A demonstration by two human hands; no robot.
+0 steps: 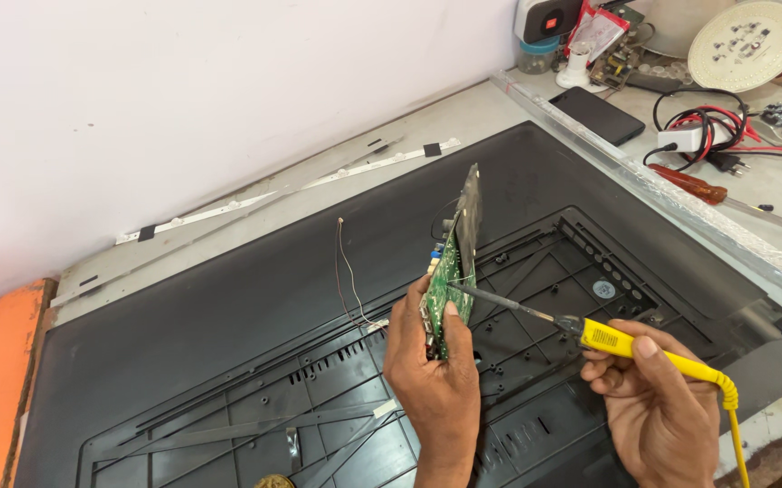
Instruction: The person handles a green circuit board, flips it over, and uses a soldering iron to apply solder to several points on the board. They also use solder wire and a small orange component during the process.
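Currently, the board (452, 271), a green circuit board, is standing on edge in the left hand (434, 372), rising above the fingertips with a metal plate behind it. The left fingers are closing around its lower end, thumb pressing on the near face. The iron (621, 344), a yellow-handled soldering iron, is lying in the right hand (658, 407); the right fingers are wrapping its handle, thumb on top. Its dark tip is reaching left and touching the board just above the left thumb. Thin wires (348, 271) are trailing off left of the left fingers. Below both hands, the panel (228, 316), a black ribbed back cover, is lying flat. A screwdriver (691, 186) and phone (597, 115) are lying well beyond the right fingers.
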